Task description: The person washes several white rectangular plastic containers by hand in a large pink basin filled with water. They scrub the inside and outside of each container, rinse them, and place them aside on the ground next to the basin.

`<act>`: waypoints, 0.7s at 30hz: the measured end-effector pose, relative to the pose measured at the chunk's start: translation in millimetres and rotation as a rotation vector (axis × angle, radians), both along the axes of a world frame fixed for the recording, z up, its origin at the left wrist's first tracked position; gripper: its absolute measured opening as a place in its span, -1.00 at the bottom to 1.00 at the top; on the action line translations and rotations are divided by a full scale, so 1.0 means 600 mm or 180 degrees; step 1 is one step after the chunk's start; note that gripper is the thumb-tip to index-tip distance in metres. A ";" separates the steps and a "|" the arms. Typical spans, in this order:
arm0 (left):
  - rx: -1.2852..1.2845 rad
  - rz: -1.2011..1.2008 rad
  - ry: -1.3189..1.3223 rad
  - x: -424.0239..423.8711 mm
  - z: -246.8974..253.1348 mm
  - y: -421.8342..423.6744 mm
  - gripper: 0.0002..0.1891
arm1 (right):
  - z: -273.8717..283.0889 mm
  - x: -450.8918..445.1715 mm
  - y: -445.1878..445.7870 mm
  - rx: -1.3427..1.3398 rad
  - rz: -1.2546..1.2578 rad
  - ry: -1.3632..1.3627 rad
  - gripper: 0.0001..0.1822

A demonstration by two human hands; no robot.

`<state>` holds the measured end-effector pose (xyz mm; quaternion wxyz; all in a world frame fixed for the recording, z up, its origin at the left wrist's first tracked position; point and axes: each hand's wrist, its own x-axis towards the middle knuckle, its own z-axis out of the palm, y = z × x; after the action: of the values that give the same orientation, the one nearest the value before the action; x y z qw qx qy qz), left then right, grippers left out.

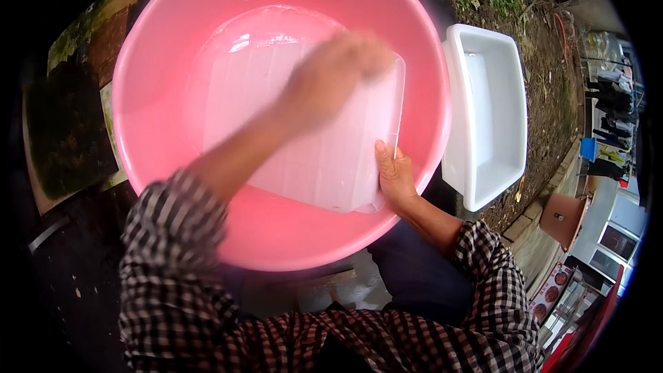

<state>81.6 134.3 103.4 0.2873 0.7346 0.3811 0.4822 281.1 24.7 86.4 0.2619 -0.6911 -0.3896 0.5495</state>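
Observation:
A large round pink plastic basin [160, 62] stands before me with shallow water [274, 23] in its bottom. Inside it, tilted and partly in the water, is a translucent white ribbed plastic panel [311, 166], perhaps a lid or the side of a bin. My right hand [398, 176] grips the panel's right edge, thumb on the upper face and fingers behind. Across the panel reaches my left arm, and my left hand [357, 57] is over its far right corner. That hand is motion-blurred. Something greyish shows under its fingers, too blurred to name.
Right of the basin stands a white rectangular plastic tub [481, 114], close to the rim. Beyond it lies bare soil [544, 93] with a brick edging [523, 220]. A brown plastic container [562, 217] stands farther right. Dark slabs [67, 134] lie at the left.

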 end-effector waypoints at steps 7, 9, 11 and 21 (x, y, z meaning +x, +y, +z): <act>-0.0228 -0.0943 -0.0131 -0.008 0.003 -0.151 -0.75 | -0.010 0.007 0.008 -0.0441 -0.0373 0.0365 -0.58; -0.0189 -0.1442 0.0251 -0.052 -0.002 -0.196 -0.79 | 0.002 0.002 0.007 -0.0364 -0.0302 0.0218 -0.59; -0.0318 -0.1615 0.0800 -0.087 -0.042 -0.199 -0.79 | 0.006 -0.002 0.007 -0.0318 -0.0313 0.0163 -0.58; -0.0277 -0.0876 0.0066 -0.070 -0.036 -0.243 -0.89 | -0.002 0.007 0.019 -0.0151 -0.0618 0.0420 -0.52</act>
<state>39.4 -11.3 81.8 0.3783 0.7717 0.3004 0.4137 285.5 36.0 84.9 0.3225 -0.6939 -0.2897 0.5749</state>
